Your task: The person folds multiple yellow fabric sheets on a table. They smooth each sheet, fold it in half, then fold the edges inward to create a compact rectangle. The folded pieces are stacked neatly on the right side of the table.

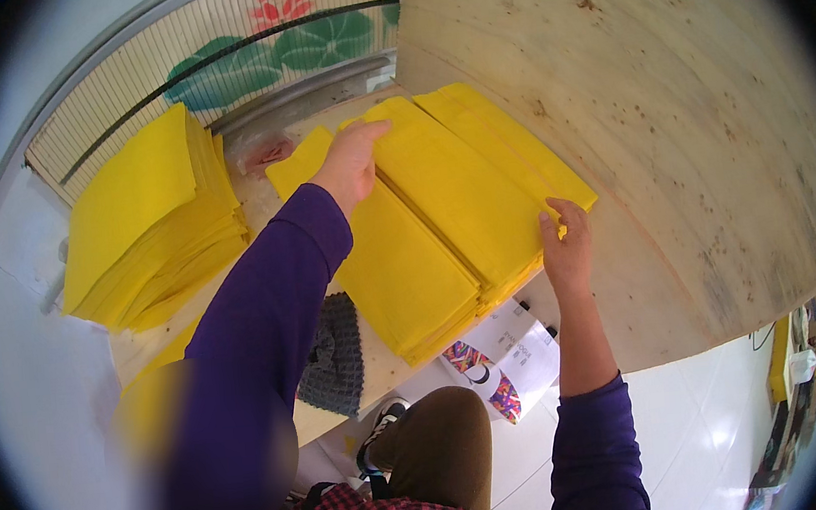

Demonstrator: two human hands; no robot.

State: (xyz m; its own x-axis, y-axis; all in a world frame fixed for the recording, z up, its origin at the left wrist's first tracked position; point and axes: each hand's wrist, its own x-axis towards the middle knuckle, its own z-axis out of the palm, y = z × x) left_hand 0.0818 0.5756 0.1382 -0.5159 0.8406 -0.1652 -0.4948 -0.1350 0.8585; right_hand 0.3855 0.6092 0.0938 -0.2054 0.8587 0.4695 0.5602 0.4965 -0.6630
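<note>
Yellow folded sheets, cloth-like, lie in a wide pile (465, 183) of overlapping strips on the board in front of me. At its far left side my left hand (353, 161) rests on the top strips. One digit points right along the far edge; the other fingers are mostly hidden. My right hand (567, 242) is at the pile's near right corner, thumb and fingers curled round the edge, with a bit of yellow showing between them. A second, taller stack of yellow sheets (137, 219) stands to the left, its layers slightly uneven.
A tall, stained wooden panel (656, 120) rises on the right. Behind the piles is a slatted screen (220, 64) painted with flowers. A dark waffle-textured cloth (335, 357) hangs near my left forearm. Below the board's edge lies a white printed bag (516, 352), near my knee.
</note>
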